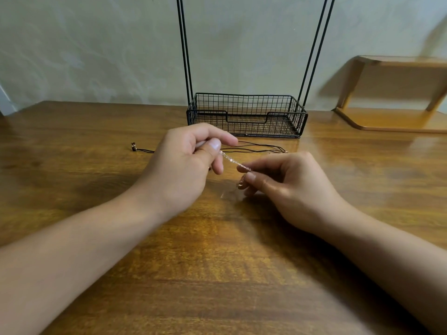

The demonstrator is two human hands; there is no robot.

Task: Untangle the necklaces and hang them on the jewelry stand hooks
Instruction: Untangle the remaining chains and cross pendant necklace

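On the wooden tabletop, listed from left to right:

Table (72, 146): brown wood with a glossy grain, butted against a pale wall; it bears every item below.

Black cord necklace (256, 146): thin dark cords lying flat on the table behind both hands. One end with a small dark bead or knot lies out to the left; the strands run right, pass behind the left hand, and gather near a small metallic fitting just beyond the right hand's knuckles.

Left hand (183, 165): raised a little above the table, fingers curled, thumb pressed against the index finger, pinching the upper end of the silver chain.

Silver chain necklace (233, 161): fine, pale and glittering, drawn in a short slanting line between the two hands, higher at the left. A blurred loose length hangs below the right fingertips towards the table; whether any knot remains cannot be told.

Right hand (290, 184): low over the table, near the left hand but not touching it, fingers curled, thumb and fingertips pinching the lower end of the chain. A small ring-shaped gold piece shows just under the thumb.

Jewelry stand (246, 114): black wire basket base at the table's far edge, just behind the cords, with thin paired uprights rising at each end out of view; the hooks are not visible.

Wooden riser (396, 90): light-coloured shelf at far right, on the table by the wall.
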